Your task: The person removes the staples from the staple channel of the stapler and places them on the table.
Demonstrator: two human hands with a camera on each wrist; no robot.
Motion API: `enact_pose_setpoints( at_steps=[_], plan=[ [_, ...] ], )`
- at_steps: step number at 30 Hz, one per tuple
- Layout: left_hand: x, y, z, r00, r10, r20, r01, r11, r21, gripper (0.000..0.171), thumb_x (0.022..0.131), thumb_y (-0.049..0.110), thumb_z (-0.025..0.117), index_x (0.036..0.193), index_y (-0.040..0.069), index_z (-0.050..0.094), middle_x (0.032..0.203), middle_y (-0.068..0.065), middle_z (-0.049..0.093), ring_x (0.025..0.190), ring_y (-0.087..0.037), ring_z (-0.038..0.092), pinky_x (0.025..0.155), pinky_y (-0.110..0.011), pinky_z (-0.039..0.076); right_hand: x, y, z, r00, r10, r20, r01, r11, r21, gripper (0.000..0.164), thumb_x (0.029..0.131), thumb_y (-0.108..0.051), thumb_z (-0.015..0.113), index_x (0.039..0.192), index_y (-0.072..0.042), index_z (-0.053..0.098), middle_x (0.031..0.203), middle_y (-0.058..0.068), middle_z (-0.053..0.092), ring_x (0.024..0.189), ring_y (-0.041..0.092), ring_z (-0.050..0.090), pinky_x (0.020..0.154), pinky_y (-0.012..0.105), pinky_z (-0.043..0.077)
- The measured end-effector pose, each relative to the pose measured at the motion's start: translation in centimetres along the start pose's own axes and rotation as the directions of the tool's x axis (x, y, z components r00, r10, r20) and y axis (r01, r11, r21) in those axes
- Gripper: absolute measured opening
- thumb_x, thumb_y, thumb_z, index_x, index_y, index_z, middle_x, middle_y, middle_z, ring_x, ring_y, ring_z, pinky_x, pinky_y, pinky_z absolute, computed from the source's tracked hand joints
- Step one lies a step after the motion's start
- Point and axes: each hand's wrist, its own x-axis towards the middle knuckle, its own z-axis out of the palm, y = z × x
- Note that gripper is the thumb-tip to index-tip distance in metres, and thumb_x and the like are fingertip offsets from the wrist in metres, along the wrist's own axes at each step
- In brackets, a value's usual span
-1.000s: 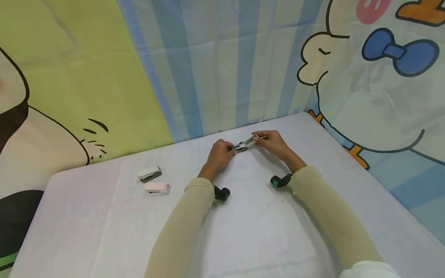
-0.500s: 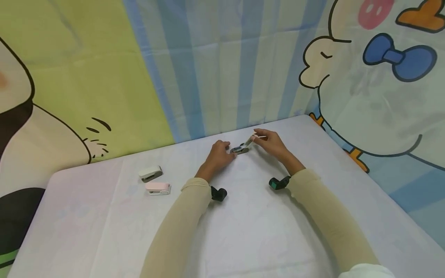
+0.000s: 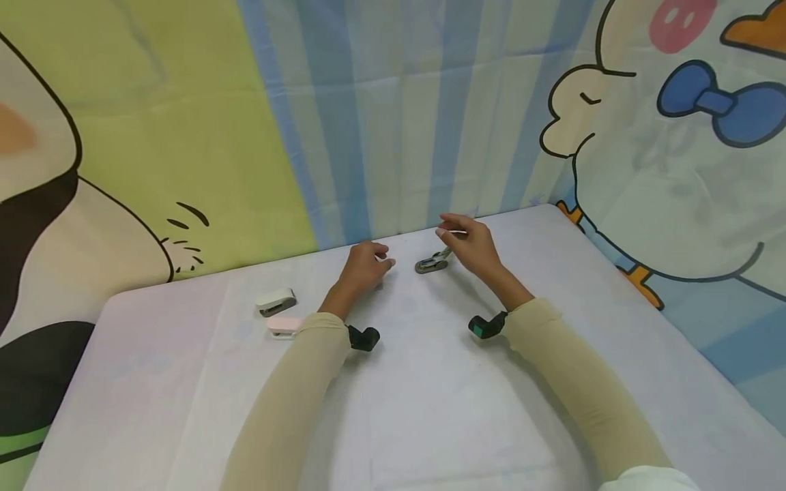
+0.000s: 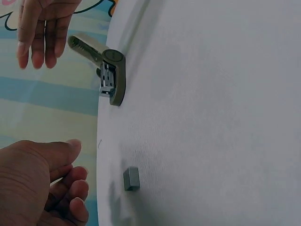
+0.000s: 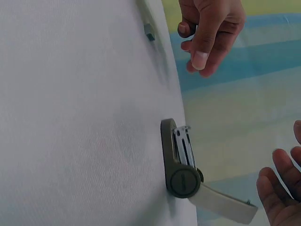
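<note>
A stapler with its top arm swung wide open stands at the far side of the table. Its metal staple channel and raised pale arm show in the wrist views. My left hand hovers to the left of it, fingers loosely curled and holding nothing. Beneath that hand, a small grey strip of staples sits on the tabletop. Just right of the stapler, my right hand is raised with relaxed fingers, apart from the stapler's arm in the right wrist view.
A white stapler lies on the left part of the table. In front of it is a pink stapler, partly hidden by my left sleeve. A printed cloth backdrop rises behind the table's far edge.
Both hands have let go of the stapler, which stays open on the table. My left hand has drawn away leftward; my right hand has lifted slightly off its top arm.
</note>
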Motion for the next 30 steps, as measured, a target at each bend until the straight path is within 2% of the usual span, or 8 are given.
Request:
enact_pose_setpoints(
  at_steps=[3,7,15,21,24,30],
  plan=[
    [-0.4,-0.7,-1.0,1.000,0.002,-0.019,-0.001,1.000,0.013,0.036,0.093,0.016,0.068,0.124,-0.003,0.064,0.111,-0.013,0.065,0.098,-0.025,0.058,0.084,-0.037,0.048,0.2,-1.0,1.1,0.999,0.002,0.040,-0.002,1.000,0.022,0.038,0.095,-0.019,0.066,0.130,-0.004,0.061,0.110,0.010,0.066,0.103,0.022,0.062,0.091,0.031,0.048],
    [-1.1,-1.5,-2.2,0.999,0.009,-0.033,-0.008,1.000,0.024,0.035,0.092,0.015,0.068,0.122,-0.004,0.064,0.110,-0.014,0.066,0.098,-0.026,0.058,0.084,-0.038,0.048,0.4,-2.2,2.3,0.993,-0.033,0.111,0.030,0.999,0.030,0.037,0.095,-0.020,0.066,0.129,-0.005,0.062,0.108,0.009,0.066,0.100,0.021,0.063,0.090,0.031,0.049],
    [-2.5,-2.0,-4.8,0.999,0.048,-0.024,-0.046,0.996,0.070,0.037,0.094,0.021,0.066,0.121,-0.004,0.065,0.110,-0.014,0.064,0.097,-0.028,0.057,0.082,-0.040,0.048,0.7,-4.2,3.9,0.972,-0.062,0.226,0.055,0.998,0.040,0.037,0.095,-0.024,0.066,0.129,-0.008,0.063,0.109,0.007,0.067,0.098,0.021,0.064,0.085,0.034,0.051],
    [-3.7,-3.2,-6.7,0.996,0.052,-0.070,-0.048,0.997,0.058,0.033,0.094,0.021,0.066,0.116,-0.003,0.068,0.111,-0.015,0.065,0.095,-0.027,0.058,0.079,-0.040,0.049,1.3,-5.5,6.4,0.958,-0.082,0.274,0.066,0.996,0.064,0.036,0.096,-0.026,0.065,0.128,-0.010,0.064,0.109,0.004,0.068,0.096,0.017,0.063,0.082,0.033,0.051],
    [-4.5,-3.7,-7.4,0.993,0.069,-0.096,-0.065,0.997,0.048,0.031,0.094,0.020,0.066,0.115,-0.003,0.069,0.109,-0.015,0.066,0.092,-0.027,0.058,0.076,-0.040,0.049,1.2,-6.0,8.2,0.945,-0.102,0.310,0.079,0.993,0.086,0.036,0.096,-0.024,0.065,0.128,-0.008,0.063,0.108,0.003,0.068,0.094,0.016,0.064,0.080,0.031,0.051],
    [-6.6,-4.9,-8.6,0.992,0.082,-0.096,-0.073,0.994,0.087,0.037,0.094,0.024,0.067,0.116,-0.005,0.067,0.107,-0.016,0.064,0.092,-0.028,0.058,0.076,-0.042,0.049,0.1,-6.5,11.6,0.907,-0.131,0.401,0.113,0.991,0.068,0.035,0.094,-0.022,0.067,0.126,-0.008,0.065,0.103,0.002,0.068,0.092,0.013,0.064,0.080,0.027,0.051]
  ],
)
